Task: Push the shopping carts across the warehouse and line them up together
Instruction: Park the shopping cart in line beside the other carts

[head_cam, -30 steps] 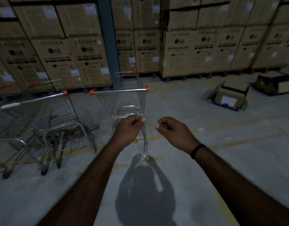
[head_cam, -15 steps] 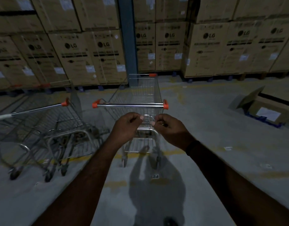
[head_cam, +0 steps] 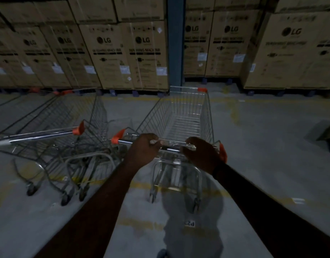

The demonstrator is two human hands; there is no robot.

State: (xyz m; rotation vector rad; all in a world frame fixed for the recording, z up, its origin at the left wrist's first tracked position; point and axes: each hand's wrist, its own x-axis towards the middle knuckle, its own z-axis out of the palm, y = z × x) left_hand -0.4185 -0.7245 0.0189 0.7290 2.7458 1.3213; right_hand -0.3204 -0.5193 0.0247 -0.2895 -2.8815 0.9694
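Two hands on the handle of a shopping cart (head_cam: 186, 123), beside a nested row of carts (head_cam: 58, 116).

Both arms reach forward, forearms angling inward. The left hand (head_cam: 143, 148) curls over the handle bar (head_cam: 171, 149) left of its middle, knuckles up. The right hand (head_cam: 201, 155) wraps the bar near its right orange end. The cart stands on the concrete floor (head_cam: 262, 146), nose towards the far stacked cardboard boxes (head_cam: 127, 53), just right of the nested row. I cannot tell whether they touch.

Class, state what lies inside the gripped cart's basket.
Only bare wire shows inside the basket; its near end is hidden behind the left hand, right hand and handle.
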